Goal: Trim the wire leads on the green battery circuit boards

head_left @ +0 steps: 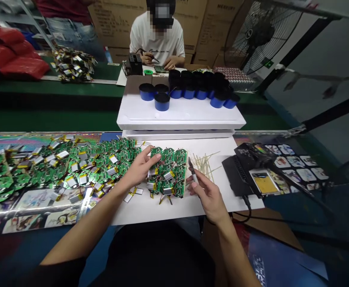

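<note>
A panel of green circuit boards (pixel 169 167) with small silver battery cells wired to it lies on the white work surface (pixel 159 209). My left hand (pixel 142 165) grips the panel's upper left corner, thumb on top. In my right hand (pixel 208 194) is a slim tool with a dark tip and a light handle (pixel 193 173), held beside the panel's right edge with the tip pointing away from me. Thin pale strips (pixel 204 165) lie scattered to the right of the panel. Two loose battery cells (pixel 133 193) rest near its lower left.
Many green boards with cells (pixel 81 165) cover the left side. Ahead stands a white foam block (pixel 180 115) bearing blue round containers (pixel 162 102). A black soldering station (pixel 237 171) with a cable sits right, beside a yellow sponge tray (pixel 263 182). A person (pixel 158 38) works opposite.
</note>
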Demonstrator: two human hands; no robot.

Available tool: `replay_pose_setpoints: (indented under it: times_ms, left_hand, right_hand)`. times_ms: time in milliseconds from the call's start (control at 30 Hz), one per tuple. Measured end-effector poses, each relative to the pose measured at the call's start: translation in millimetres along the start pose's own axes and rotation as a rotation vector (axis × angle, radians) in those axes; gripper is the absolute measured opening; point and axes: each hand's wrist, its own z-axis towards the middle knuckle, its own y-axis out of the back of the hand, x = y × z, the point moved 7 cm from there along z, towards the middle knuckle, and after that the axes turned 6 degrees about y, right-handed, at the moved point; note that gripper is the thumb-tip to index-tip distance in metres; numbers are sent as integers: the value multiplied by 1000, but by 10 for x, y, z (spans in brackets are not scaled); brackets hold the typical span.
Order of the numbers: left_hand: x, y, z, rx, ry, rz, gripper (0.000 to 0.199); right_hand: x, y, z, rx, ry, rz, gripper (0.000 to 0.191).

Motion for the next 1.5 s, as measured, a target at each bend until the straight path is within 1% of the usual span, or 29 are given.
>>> replay_pose_setpoints:
  times_ms: [67, 233, 433, 600, 767, 1033, 1233, 1367, 1500]
  left_hand:
    - [-34, 7, -9, -22, 29, 18, 65]
    - [-102, -19, -29, -28, 3, 33, 57]
    - [-76, -36, -26, -14, 34, -2, 56]
    - [-56, -34, -9, -12, 20, 24, 57]
    - [-28, -22, 2, -25, 54, 43, 60]
    - [-61, -75, -11, 23, 47, 8, 57]
    - [22, -75, 6, 32, 78, -40, 62]
    - [77, -24, 21, -7, 72, -74, 64]
    - [103, -22, 29, -5, 69, -86, 63]
  right_hand:
    - [0, 0, 16, -2, 3, -15, 54]
    - [-11, 23, 36, -22, -22, -37, 55]
    - [-16, 13, 27, -11, -57, -15, 56]
    - [-30, 14, 19, -21, -72, -5, 58]
    - [-48, 13, 13, -16, -81, -5, 59]
    - [-49, 20, 0, -32, -65, 3, 57]
    - [-36, -9, -24, -20, -103, 146, 59]
    - [-40, 50, -2, -48, -97, 81, 58]
    - [-39, 33, 17, -34, -102, 127, 55]
